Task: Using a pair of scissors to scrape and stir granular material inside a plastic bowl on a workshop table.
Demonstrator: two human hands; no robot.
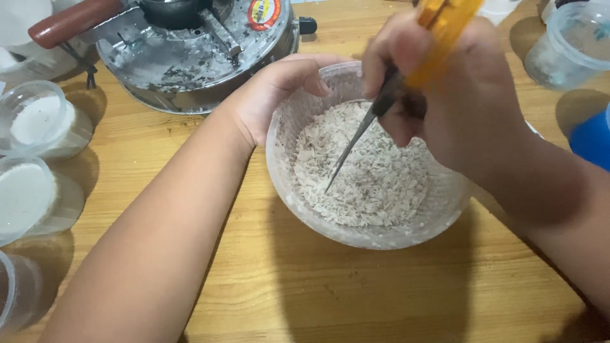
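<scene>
A translucent plastic bowl (298, 190) stands on the wooden table (356, 292), filled with pale flaky shavings (375, 178) speckled with dark bits. My left hand (273, 95) grips the bowl's far left rim, thumb over the edge. My right hand (445, 95) holds a pair of scissors (419, 63) with yellow handles above the bowl. The dark closed blades point down and left, their tip resting in the flakes.
A round metal appliance (190, 51) with a red-brown handle (70, 22) sits at the back left. Clear plastic cups with white contents (38, 121) line the left edge. Another clear cup (572, 44) and a blue object (594, 136) stand at the right.
</scene>
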